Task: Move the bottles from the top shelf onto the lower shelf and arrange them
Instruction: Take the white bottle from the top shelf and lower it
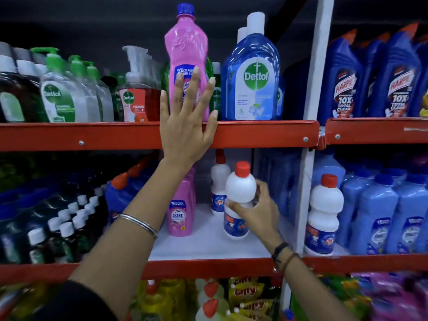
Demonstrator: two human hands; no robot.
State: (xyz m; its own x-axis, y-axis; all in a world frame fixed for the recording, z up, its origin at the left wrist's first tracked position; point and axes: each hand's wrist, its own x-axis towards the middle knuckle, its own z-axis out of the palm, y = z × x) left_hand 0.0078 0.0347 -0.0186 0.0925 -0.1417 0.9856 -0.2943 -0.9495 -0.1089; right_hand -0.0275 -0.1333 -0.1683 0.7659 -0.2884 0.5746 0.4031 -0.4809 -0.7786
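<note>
A tall pink bottle (185,45) with a blue cap stands on the top shelf (266,133). My left hand (185,121) is raised in front of it with fingers spread, holding nothing; I cannot tell whether the fingertips touch the bottle. On the white lower shelf (208,246) my right hand (259,212) grips a white bottle (239,188) with a red cap, tilted slightly. Behind it stands another white bottle (218,179). A second pink bottle (181,214) stands on the lower shelf, partly hidden by my left forearm.
A large blue Dettol bottle (252,77) stands right of the pink one; pump bottles (136,93) stand to its left. A white upright post (312,112) divides the bays. Right of it stand a white bottle (324,216) and several blue bottles (375,216). Dark small bottles (58,223) crowd the lower left.
</note>
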